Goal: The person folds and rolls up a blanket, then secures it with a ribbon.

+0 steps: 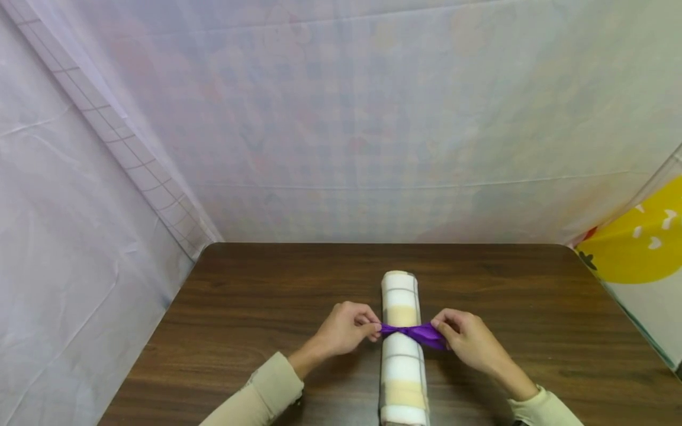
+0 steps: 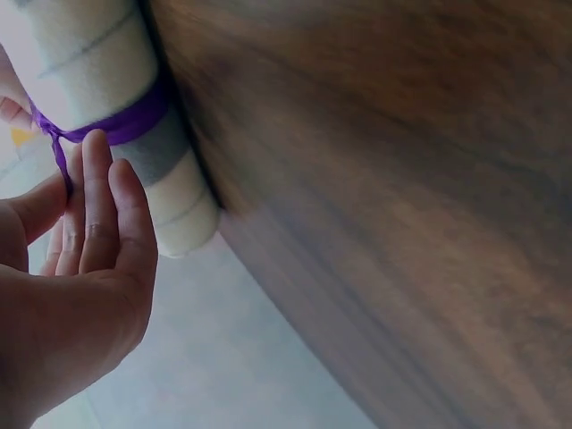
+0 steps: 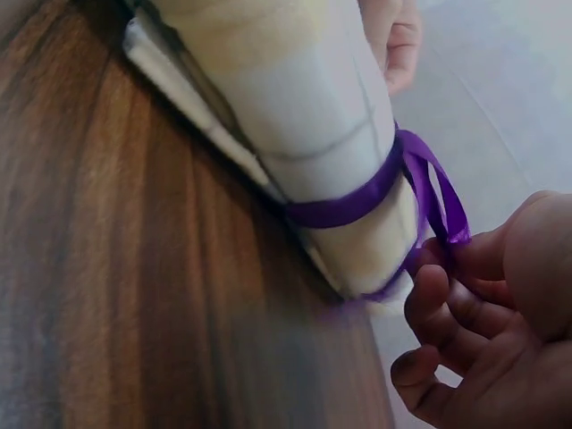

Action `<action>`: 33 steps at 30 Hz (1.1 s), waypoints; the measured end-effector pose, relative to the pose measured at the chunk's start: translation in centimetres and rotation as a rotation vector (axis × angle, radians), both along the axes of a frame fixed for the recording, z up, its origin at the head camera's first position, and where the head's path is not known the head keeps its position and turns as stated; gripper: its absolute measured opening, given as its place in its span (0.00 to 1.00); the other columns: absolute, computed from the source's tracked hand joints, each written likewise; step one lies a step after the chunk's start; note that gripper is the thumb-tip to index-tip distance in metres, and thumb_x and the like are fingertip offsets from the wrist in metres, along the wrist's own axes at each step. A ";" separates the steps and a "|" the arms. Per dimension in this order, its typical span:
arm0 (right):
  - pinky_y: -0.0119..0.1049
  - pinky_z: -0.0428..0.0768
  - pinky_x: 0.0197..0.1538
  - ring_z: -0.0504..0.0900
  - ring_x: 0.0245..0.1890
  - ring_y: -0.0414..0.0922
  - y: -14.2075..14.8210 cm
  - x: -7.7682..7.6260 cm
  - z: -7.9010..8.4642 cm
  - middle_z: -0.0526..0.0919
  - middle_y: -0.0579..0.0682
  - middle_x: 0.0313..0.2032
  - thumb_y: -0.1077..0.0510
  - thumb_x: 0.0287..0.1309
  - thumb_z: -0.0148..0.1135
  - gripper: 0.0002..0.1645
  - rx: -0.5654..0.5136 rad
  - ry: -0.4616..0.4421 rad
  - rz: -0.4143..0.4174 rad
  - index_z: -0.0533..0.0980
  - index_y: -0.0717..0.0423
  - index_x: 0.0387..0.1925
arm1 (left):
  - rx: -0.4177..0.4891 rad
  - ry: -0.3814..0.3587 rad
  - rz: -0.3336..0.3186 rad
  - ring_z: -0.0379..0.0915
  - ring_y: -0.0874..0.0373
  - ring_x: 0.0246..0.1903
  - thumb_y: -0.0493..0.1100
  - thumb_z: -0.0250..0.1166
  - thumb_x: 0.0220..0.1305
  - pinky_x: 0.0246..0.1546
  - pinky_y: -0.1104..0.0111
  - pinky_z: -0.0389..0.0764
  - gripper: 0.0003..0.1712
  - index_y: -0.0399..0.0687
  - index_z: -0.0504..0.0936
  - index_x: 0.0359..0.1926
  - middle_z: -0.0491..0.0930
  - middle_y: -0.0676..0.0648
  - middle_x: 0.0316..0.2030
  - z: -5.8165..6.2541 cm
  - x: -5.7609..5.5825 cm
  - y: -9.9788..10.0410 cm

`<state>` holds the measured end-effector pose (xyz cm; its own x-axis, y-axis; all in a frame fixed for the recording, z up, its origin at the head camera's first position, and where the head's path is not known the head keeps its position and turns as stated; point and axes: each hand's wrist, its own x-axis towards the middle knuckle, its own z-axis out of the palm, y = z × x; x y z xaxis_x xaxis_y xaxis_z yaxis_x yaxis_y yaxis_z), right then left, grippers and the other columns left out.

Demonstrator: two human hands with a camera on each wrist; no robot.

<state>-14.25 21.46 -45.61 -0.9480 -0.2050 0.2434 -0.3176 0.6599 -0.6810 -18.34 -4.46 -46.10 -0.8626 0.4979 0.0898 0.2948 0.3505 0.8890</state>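
A rolled cloth (image 1: 402, 367), white with pale yellow bands and thin grey lines, lies lengthwise on the table. Round its middle runs a purple ribbon (image 1: 421, 333), crossed or knotted on top of the roll. To the left, my left hand (image 1: 343, 328) pinches one twisted end of the ribbon (image 2: 61, 159) between thumb and fingers. My right hand (image 1: 471, 340) pinches a wider, looped part on the other side. In the right wrist view that ribbon loop (image 3: 447, 197) stands off the roll, and another strand trails below the right fingers.
The dark wooden table (image 1: 256, 278) reaches back to a pale patterned curtain (image 1: 373, 148). A white sheet (image 1: 69, 236) hangs along the left side. At the right, a yellow printed shape (image 1: 639, 248) shows on the cloth beyond the table edge.
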 end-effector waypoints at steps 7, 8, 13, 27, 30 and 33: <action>0.29 0.65 0.16 0.67 0.14 0.34 0.7 0.3 -0.9 0.72 0.43 0.16 0.55 0.63 0.55 0.08 0.025 -0.121 0.013 0.75 0.47 0.27 | -0.011 -0.117 -0.012 0.81 0.56 0.24 0.36 0.65 0.57 0.23 0.63 0.80 0.02 0.40 0.81 0.29 0.83 0.50 0.22 -0.5 -0.3 -0.2; 0.29 0.65 0.17 0.68 0.15 0.34 0.7 0.4 -1.1 0.72 0.43 0.16 0.55 0.63 0.55 0.08 0.027 -0.132 0.011 0.75 0.47 0.27 | -0.012 -0.127 -0.015 0.81 0.56 0.24 0.36 0.65 0.57 0.25 0.62 0.81 0.03 0.40 0.81 0.30 0.83 0.50 0.22 -0.6 -0.3 -0.2; 0.29 0.66 0.18 0.68 0.16 0.34 0.7 0.2 -1.9 0.73 0.44 0.17 0.56 0.63 0.55 0.09 0.028 -0.137 0.006 0.75 0.47 0.27 | -0.006 -0.147 -0.028 0.81 0.56 0.23 0.36 0.65 0.57 0.25 0.64 0.81 0.03 0.40 0.81 0.30 0.83 0.49 0.22 -1.2 -0.3 0.0; 0.29 0.67 0.16 0.69 0.15 0.34 0.5 -0.1 -2.0 0.73 0.43 0.16 0.58 0.64 0.54 0.07 -0.021 -0.135 0.046 0.76 0.50 0.30 | 0.053 -0.175 -0.019 0.81 0.56 0.25 0.39 0.64 0.59 0.26 0.64 0.80 0.02 0.45 0.83 0.31 0.83 0.49 0.24 -1.6 -0.7 -0.3; 0.30 0.66 0.15 0.69 0.15 0.35 0.6 -0.1 -1.5 0.73 0.43 0.16 0.58 0.64 0.54 0.06 -0.020 -0.130 0.048 0.76 0.50 0.31 | 0.034 -0.130 -0.019 0.81 0.56 0.27 0.42 0.64 0.60 0.27 0.66 0.80 0.03 0.48 0.83 0.32 0.84 0.49 0.25 -1.3 -0.8 -0.8; 0.30 0.68 0.16 0.71 0.15 0.37 1.0 -0.2 -1.0 0.74 0.44 0.17 0.56 0.64 0.55 0.06 -0.013 -0.122 0.033 0.77 0.49 0.32 | 0.004 -0.078 -0.038 0.81 0.54 0.29 0.44 0.63 0.62 0.29 0.69 0.80 0.05 0.48 0.83 0.34 0.84 0.46 0.28 -0.6 -1.0 -1.7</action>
<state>-14.43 22.42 -46.60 -0.9634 -0.2345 0.1299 -0.2537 0.6412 -0.7242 -19.33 -6.17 -46.66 -0.8477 0.5299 0.0253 0.2380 0.3371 0.9109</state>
